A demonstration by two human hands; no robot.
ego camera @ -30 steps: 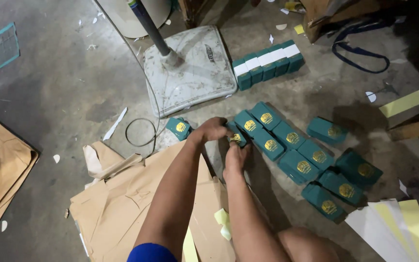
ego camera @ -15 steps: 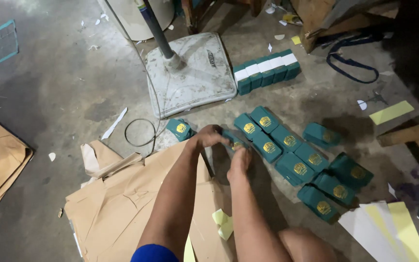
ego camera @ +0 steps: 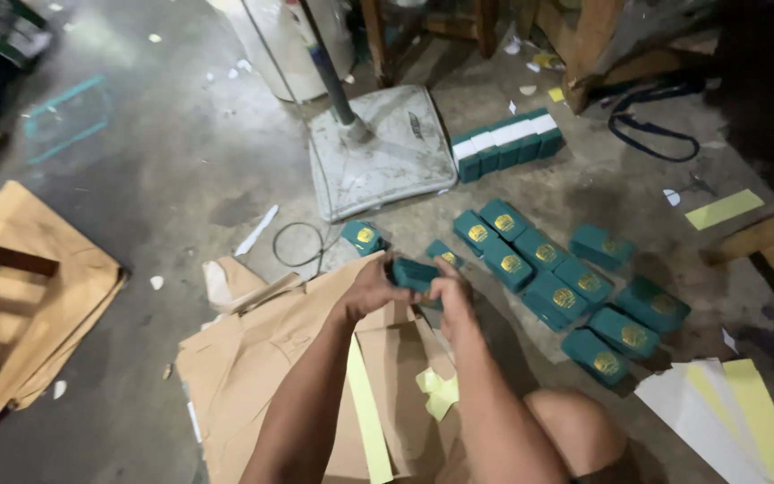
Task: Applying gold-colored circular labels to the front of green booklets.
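My left hand (ego camera: pixel 371 289) and my right hand (ego camera: pixel 448 294) meet over brown cardboard (ego camera: pixel 262 376), both gripping one small teal box (ego camera: pixel 416 273) between them. Just beyond my fingers another teal box with a gold round emblem (ego camera: pixel 445 254) lies on the concrete. A single teal box (ego camera: pixel 363 237) sits to the left of it. To the right, several more teal boxes with gold emblems (ego camera: pixel 548 273) lie in two rough rows on the floor. My forearms run up from the bottom of the view.
A white square fan base with a dark pole (ego camera: pixel 378 157) stands ahead. A banded row of teal boxes (ego camera: pixel 508 143) lies right of it. Yellow and white paper sheets (ego camera: pixel 736 403) sit bottom right, a yellow strip (ego camera: pixel 723 209) further right, folded cardboard (ego camera: pixel 20 296) at left, wooden legs at top.
My hands pulled back from the row of boxes and lifted one teal box up between them. The camera view shifted slightly, showing more of the floor ahead.
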